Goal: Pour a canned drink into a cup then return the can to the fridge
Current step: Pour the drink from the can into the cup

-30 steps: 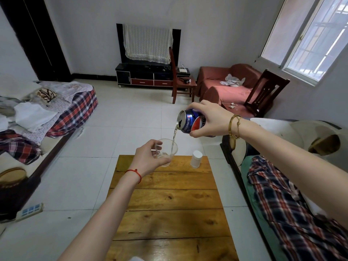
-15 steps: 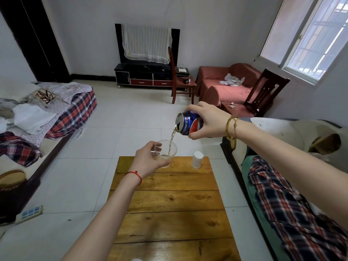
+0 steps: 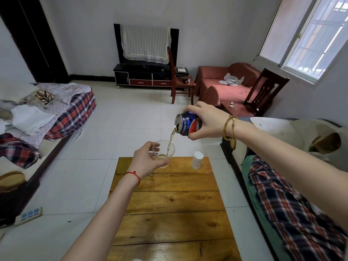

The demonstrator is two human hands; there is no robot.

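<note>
Tipped a bit more than before, the can lies sideways in the right hand, just above the cup that the left hand holds over the bench.

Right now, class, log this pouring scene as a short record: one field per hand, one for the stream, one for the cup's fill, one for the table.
left hand: holds the clear plastic cup above the far end of the table
right hand: tips the blue, red and white drink can above the cup
stream: pale liquid falling from can into cup
cup fill: shallow layer at the bottom
wooden plank table: small white cylindrical container near the far right corner
</note>
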